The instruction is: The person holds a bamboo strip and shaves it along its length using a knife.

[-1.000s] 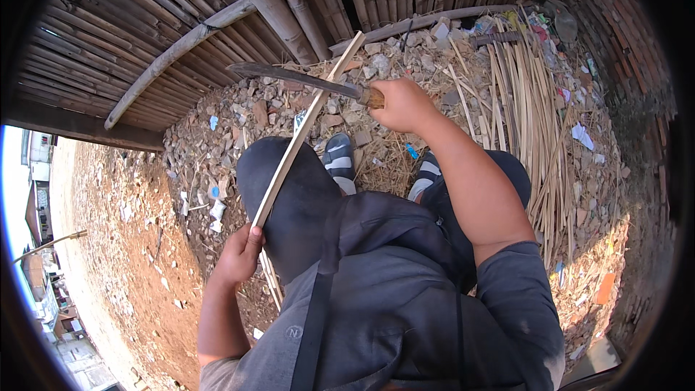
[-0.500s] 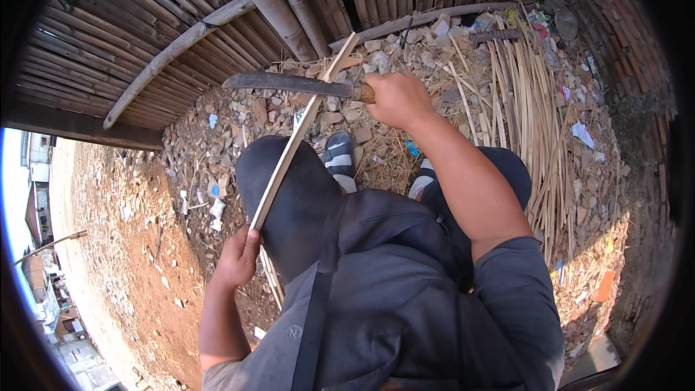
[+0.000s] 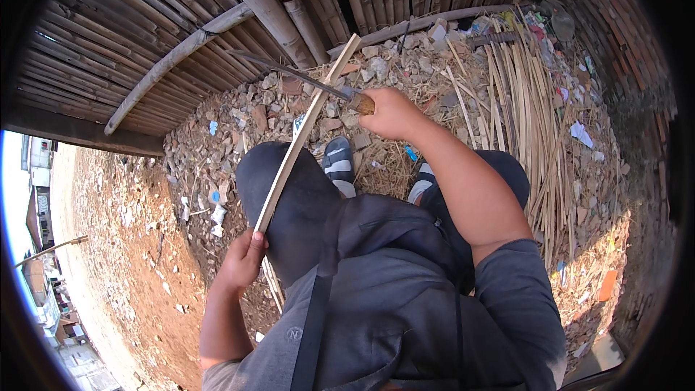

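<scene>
Pale strip: A long, narrow length of wood-like material, perhaps bamboo (image 3: 295, 146), is held aloft above the person's left knee (image 3: 252, 168); whether it rests on the trouser cloth cannot be told.
Long axis: It runs slantwise, near end by the left hand, far end pointing forward and a little right, toward the far edge of the rubble ground (image 3: 269, 124).
Handling: The strip looks light, dry and stiff with some spring, unlikely to slip but apt to splinter; the near end, well apart from the blade, appears the sound place to hold.
Left hand: Thumb and fingers of the left hand (image 3: 242, 257) close around the strip's near end.
Long knife: The dark blade (image 3: 289, 70) crosses the strip near its far end, tip pointing left and forward; whether it bites cannot be told.
Right hand: The right hand (image 3: 394, 114) wraps the knife's brown handle (image 3: 363, 105) in a full fist.
Underfoot: Sandals (image 3: 339, 161) stand on stones and straw.
Right edge: A heap of similar strips (image 3: 515, 101) lies lengthwise along the ground's right side, near a brick wall (image 3: 628, 51).
Far edge: A slatted wall (image 3: 152, 47) curves overhead.
</scene>
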{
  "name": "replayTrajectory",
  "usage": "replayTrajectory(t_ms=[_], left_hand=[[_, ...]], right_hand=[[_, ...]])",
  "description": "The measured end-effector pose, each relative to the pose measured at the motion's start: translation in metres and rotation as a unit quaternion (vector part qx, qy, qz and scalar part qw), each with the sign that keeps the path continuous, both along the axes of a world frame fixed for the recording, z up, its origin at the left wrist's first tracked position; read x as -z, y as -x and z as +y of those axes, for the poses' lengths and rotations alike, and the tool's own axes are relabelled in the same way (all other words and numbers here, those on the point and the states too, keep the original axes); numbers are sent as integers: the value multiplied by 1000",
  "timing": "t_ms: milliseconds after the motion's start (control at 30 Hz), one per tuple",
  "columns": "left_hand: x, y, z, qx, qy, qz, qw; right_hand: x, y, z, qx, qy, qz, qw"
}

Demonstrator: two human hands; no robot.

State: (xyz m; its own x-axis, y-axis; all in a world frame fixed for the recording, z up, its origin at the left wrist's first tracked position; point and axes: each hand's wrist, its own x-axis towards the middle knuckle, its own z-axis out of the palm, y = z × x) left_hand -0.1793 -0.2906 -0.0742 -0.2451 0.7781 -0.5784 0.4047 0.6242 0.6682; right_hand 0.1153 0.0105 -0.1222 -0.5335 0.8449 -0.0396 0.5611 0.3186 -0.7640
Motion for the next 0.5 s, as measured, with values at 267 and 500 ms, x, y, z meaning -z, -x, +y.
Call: replayTrajectory(t_ms=[267, 500], left_hand=[[4, 4, -4, 48, -33, 29, 998], [-2, 17, -27, 76, -83, 120, 986]], right_hand=[[-10, 21, -36, -127, -275, -113, 946], [-2, -60, 50, 278, -37, -190, 941]])
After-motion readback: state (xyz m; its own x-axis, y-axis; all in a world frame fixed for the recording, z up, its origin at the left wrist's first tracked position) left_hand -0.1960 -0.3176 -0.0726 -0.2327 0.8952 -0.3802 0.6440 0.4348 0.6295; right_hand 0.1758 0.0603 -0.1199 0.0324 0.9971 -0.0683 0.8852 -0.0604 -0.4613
